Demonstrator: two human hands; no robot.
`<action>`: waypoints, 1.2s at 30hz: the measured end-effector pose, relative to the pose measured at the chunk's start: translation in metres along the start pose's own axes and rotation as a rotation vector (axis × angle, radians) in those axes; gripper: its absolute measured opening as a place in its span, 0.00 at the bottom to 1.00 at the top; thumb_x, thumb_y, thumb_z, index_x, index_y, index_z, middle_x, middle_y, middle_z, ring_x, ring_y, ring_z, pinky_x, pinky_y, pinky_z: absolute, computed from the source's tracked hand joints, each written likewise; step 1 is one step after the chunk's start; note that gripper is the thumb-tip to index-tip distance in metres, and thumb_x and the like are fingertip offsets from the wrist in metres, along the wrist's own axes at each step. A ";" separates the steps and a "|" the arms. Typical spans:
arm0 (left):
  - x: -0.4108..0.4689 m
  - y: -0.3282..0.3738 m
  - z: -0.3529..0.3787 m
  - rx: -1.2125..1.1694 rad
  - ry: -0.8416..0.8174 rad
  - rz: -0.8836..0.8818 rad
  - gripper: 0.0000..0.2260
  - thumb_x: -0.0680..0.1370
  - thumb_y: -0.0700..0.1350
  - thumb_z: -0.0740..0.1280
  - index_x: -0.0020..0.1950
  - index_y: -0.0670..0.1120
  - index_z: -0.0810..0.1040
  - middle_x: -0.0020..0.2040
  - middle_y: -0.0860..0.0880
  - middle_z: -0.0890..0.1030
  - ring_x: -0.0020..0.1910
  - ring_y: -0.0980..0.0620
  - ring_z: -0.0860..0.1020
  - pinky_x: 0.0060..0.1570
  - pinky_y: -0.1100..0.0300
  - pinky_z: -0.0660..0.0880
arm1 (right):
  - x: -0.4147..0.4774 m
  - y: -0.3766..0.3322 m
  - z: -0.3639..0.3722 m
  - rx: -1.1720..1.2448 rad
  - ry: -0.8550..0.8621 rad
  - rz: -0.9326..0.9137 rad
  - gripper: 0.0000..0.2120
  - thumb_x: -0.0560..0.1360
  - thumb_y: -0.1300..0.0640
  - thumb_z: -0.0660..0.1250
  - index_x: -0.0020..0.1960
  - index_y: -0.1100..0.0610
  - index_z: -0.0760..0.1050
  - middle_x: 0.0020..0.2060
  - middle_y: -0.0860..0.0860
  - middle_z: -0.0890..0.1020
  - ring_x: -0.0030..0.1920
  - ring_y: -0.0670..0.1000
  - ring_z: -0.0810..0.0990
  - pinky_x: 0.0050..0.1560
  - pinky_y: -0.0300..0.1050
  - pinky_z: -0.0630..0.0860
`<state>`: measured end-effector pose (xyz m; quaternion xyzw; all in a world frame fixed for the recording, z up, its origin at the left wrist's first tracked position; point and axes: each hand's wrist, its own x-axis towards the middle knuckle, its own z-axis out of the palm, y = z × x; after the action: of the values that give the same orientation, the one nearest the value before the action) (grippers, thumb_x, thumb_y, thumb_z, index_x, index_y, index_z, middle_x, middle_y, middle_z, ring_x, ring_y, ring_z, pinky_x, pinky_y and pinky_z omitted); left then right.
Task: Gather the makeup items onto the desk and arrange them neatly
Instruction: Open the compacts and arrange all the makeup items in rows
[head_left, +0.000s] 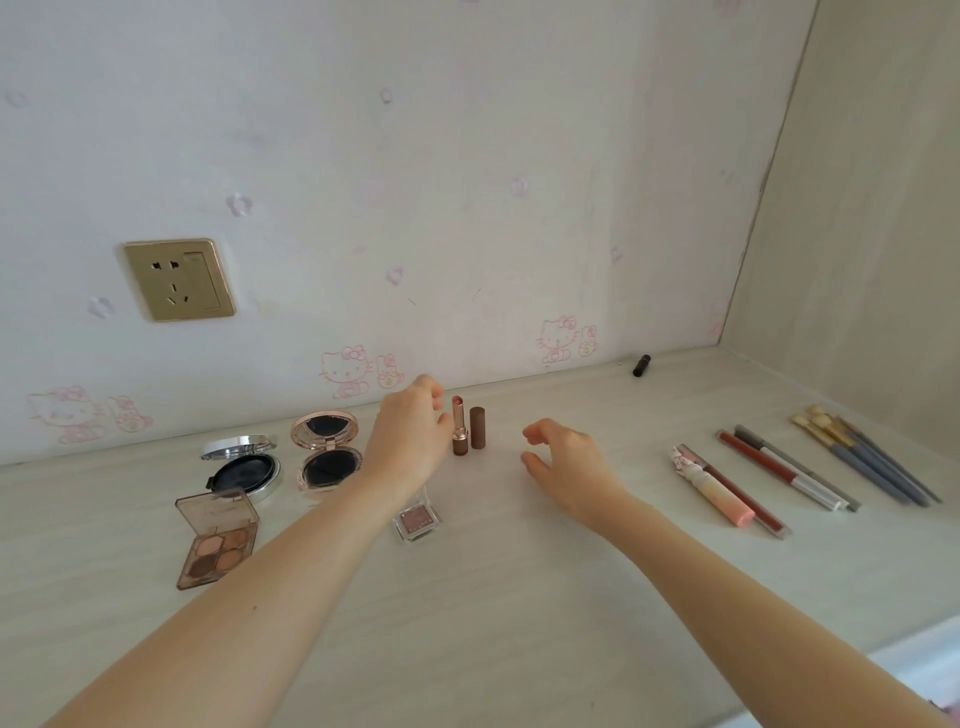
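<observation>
Mid-worktop (493, 597), near the wall, an uncapped lipstick (459, 428) stands upright w/ its brown cap (477, 427) just beside it. Left grip (410, 434), fingers loosely curled & holding nothing, sits just left of the lipstick; contact unclear. Right grip (563, 467), loosely spread & empty, is right of the cap. Open compacts (244, 467) & eyeshadow palette (218, 535) lie at left; pencils (779, 470) & brushes (862, 457) at right.

LEGIBLE MARKINGS: NONE READABLE

No words or numbers clear enough to read. Faint lettering on lid of eyeshadow palette (217, 514), too small to make out. Pink Hello Kitty figures (345, 370) printed along foot of wallpaper (467, 156).
</observation>
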<state>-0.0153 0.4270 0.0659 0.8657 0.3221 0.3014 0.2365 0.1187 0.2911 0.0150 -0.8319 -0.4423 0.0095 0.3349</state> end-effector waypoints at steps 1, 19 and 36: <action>-0.003 0.003 -0.002 0.004 0.014 0.023 0.11 0.77 0.39 0.63 0.59 0.43 0.75 0.55 0.46 0.80 0.53 0.48 0.79 0.53 0.54 0.75 | -0.007 0.002 -0.005 -0.031 0.001 -0.012 0.16 0.78 0.56 0.63 0.65 0.58 0.71 0.61 0.51 0.78 0.62 0.52 0.74 0.59 0.40 0.69; -0.025 0.097 0.102 0.080 -0.228 0.411 0.13 0.79 0.45 0.60 0.63 0.48 0.73 0.57 0.50 0.79 0.59 0.49 0.74 0.52 0.51 0.75 | -0.049 0.082 -0.117 -0.388 0.100 0.012 0.15 0.79 0.54 0.59 0.65 0.54 0.72 0.60 0.51 0.77 0.62 0.52 0.71 0.58 0.44 0.70; 0.114 0.121 0.257 0.095 -0.306 0.400 0.19 0.80 0.45 0.59 0.70 0.43 0.69 0.68 0.45 0.71 0.68 0.44 0.65 0.64 0.51 0.67 | 0.135 0.207 -0.107 -0.457 -0.021 0.098 0.21 0.80 0.62 0.56 0.73 0.54 0.62 0.68 0.56 0.69 0.66 0.58 0.69 0.65 0.52 0.68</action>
<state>0.2779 0.3689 -0.0003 0.9579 0.1185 0.1923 0.1772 0.3854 0.2530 0.0186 -0.9065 -0.3954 -0.0660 0.1323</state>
